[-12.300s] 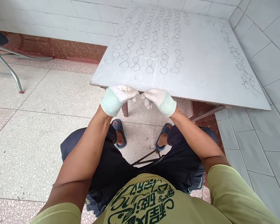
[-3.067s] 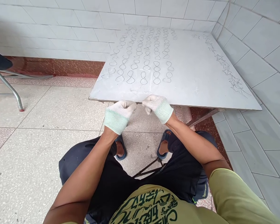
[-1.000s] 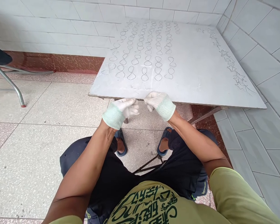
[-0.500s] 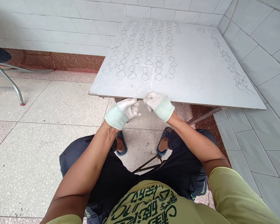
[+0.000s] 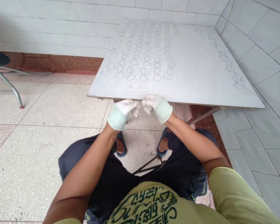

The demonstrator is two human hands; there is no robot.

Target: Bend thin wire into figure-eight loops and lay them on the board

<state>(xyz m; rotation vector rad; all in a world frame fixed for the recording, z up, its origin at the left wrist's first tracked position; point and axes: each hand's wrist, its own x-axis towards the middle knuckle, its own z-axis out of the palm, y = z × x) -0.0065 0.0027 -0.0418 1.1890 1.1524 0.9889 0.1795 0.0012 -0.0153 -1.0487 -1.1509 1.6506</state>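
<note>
Both my hands wear white knit gloves. My left hand (image 5: 124, 111) and my right hand (image 5: 156, 105) meet fingertip to fingertip just in front of the near edge of a grey board table (image 5: 200, 74). Between the fingertips they pinch a thin piece of wire (image 5: 139, 100), mostly hidden by the gloves. On the board lie rows of figure-eight wire loops (image 5: 143, 53). A line of star-shaped wire pieces (image 5: 231, 70) runs along the board's right side.
White tiled walls close in behind and to the right of the table. A metal chair leg (image 5: 10, 88) stands on the speckled floor at far left. My knees and blue sandals (image 5: 121, 147) are under the table's front edge.
My hands have drawn closer together at the board's edge; my left hand rose slightly toward the right one. The view shifted a little.
</note>
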